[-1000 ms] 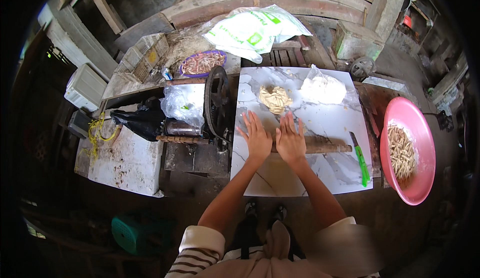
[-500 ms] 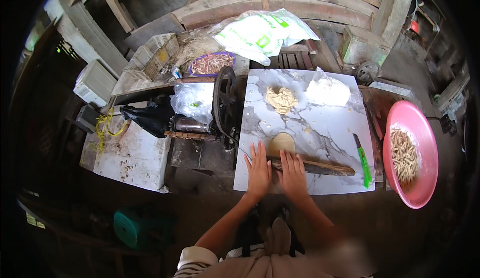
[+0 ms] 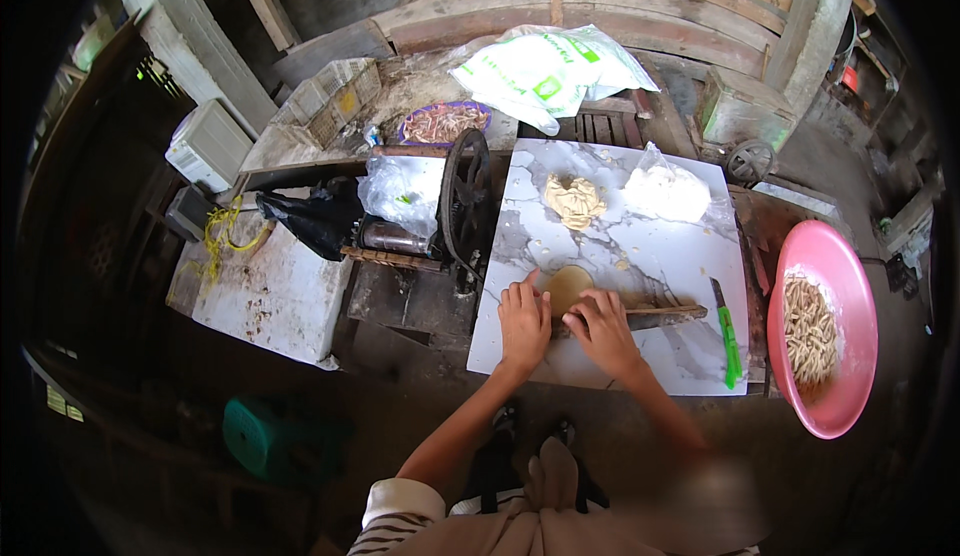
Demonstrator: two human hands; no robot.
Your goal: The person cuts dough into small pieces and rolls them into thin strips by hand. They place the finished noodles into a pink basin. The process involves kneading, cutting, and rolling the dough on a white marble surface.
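A flattened oval of dough (image 3: pixel 569 286) lies on the white marble-patterned board (image 3: pixel 510 196), just beyond my hands. Across its near side runs a dark wooden rolling stick (image 3: pixel 665 316), its right end sticking out past my right hand. My left hand (image 3: pixel 525 324) bends its fingers over the stick's left end, thumb beside the dough. Curled fingers of my right hand (image 3: pixel 606 334) grip the stick at the dough's near right edge. The part of the stick under both hands is hidden. Farther back sit a lump of dough (image 3: pixel 575 202) and a clear bag of white powder (image 3: pixel 668 190).
A green-handled knife (image 3: pixel 730 341) lies near the board's right edge. Beside it stands a pink basin (image 3: pixel 862 326) of pale finger-shaped pieces. On the left is a hand-wheel machine (image 3: pixel 465 196); behind are a purple-rimmed plate (image 3: pixel 445 124) and a white-green sack (image 3: pixel 550 71).
My fingers, stretched flat over the stick before, are now bent and curled. The stick's right end has swung away from me. The whole view has shifted slightly.
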